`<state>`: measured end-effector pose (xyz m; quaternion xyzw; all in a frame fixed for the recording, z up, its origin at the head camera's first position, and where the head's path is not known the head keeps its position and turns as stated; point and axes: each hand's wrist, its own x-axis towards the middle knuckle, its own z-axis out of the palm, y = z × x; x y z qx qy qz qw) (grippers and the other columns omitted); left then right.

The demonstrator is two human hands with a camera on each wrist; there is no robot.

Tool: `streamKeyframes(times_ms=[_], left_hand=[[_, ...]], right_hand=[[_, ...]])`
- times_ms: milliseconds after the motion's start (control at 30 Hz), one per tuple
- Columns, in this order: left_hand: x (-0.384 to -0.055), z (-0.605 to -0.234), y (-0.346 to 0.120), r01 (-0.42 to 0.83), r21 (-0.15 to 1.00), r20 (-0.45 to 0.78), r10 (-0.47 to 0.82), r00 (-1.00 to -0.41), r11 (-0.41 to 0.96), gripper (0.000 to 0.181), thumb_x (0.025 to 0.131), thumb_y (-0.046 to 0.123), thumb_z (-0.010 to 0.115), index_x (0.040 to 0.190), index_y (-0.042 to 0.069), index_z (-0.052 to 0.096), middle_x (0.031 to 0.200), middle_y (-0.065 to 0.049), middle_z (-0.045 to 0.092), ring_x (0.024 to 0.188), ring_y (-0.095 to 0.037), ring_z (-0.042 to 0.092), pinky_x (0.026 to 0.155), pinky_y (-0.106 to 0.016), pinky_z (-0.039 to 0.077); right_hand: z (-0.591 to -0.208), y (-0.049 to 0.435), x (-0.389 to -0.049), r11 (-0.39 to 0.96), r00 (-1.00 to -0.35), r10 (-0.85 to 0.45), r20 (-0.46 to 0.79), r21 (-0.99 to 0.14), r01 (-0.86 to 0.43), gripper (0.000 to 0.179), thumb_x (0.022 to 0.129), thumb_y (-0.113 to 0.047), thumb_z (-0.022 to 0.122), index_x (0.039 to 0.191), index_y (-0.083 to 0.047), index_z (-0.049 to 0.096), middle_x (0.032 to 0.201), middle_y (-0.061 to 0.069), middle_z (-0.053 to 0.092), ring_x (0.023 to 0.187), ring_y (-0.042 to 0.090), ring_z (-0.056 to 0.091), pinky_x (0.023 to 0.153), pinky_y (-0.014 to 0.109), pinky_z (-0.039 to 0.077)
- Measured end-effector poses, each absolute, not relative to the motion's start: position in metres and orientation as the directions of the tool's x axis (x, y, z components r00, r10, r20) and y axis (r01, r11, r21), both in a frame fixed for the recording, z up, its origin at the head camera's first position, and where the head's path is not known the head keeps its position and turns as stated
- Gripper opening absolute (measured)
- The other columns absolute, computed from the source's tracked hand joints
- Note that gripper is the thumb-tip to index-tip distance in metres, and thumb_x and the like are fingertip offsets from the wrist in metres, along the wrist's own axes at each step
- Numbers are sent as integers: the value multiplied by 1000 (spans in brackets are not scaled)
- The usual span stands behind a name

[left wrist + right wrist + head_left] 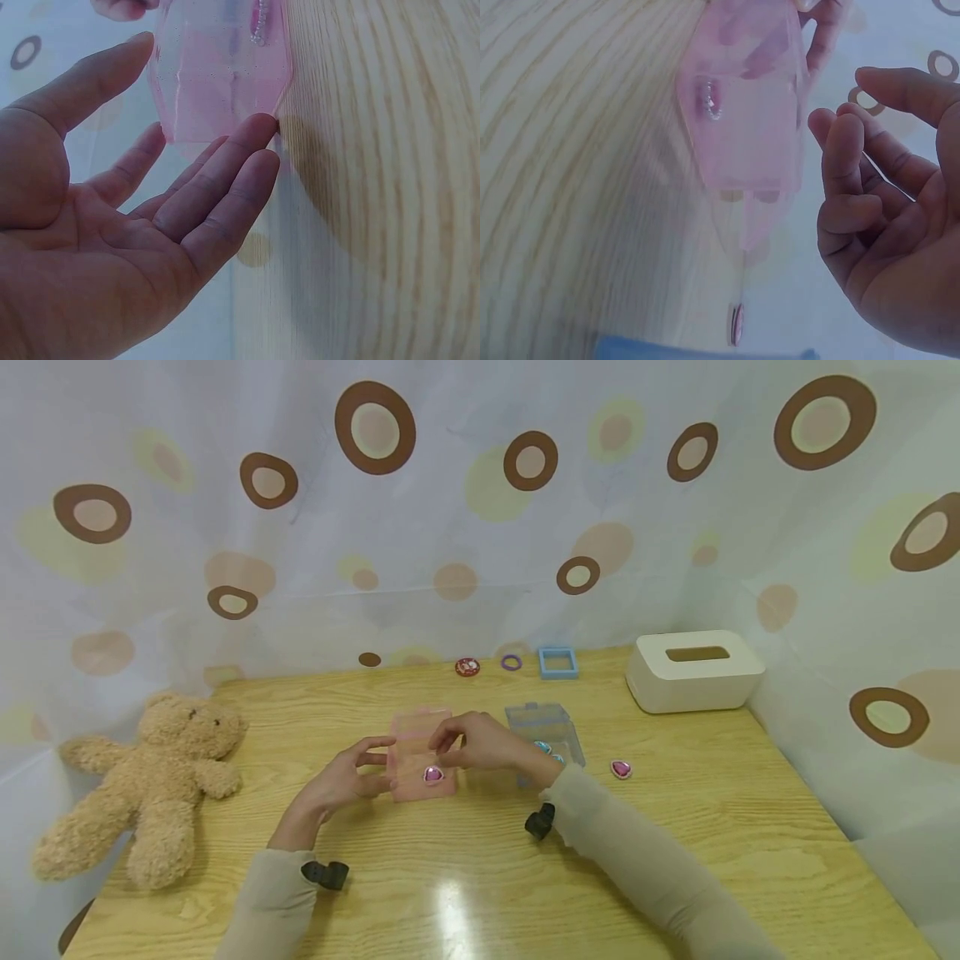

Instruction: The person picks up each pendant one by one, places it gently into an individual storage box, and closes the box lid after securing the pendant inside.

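A see-through pink plastic box (408, 789) stands on the table with its lid folded back. Inside it lies a pink heart-like gem (433, 775) with a beaded silver rim. My left hand (347, 781) is at the box's left side, fingers spread and fingertips right at the wall. Over the right part of the box hovers my right hand (483, 742); in the right wrist view its fingers (844, 146) are loosely bent, with nothing between them and the thumb. Partly behind the right wrist is an open see-through blue box (573, 745) holding blue gems (543, 747).
A loose pink drop-shaped gem (621, 768) lies right of the blue box. Along the back are a red round badge (467, 667), a purple ring (512, 662) and a blue square frame (558, 674). A white tissue box (697, 689) stands right, a teddy bear (161, 777) left.
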<state>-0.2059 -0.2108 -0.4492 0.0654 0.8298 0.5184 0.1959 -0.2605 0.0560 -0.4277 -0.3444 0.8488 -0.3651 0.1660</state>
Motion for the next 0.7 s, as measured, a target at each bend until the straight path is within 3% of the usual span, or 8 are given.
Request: streamKeyframes(times_ms=[333, 700], left_hand=[[-206, -449, -211, -77, 885, -245, 321, -915, 459, 70, 94, 10, 68, 154, 10, 33, 148, -30, 44, 124, -38, 57, 91, -41, 55], [-206, -450, -211, -68, 886, -239, 325, -915, 459, 69, 94, 10, 68, 154, 9, 33, 147, -30, 45, 125, -39, 56, 92, -44, 56]], right_hand=[[-423, 80, -262, 484, -728, -686, -23, -761, -432, 23, 94, -19, 68, 114, -7, 71, 101, 2, 72, 97, 26, 66, 72, 25, 53], [-418, 116, -266, 526, -775, -632, 8, -731, -435, 17, 95, -24, 69, 110, -17, 72, 102, -3, 73, 95, 13, 67, 86, 32, 54]])
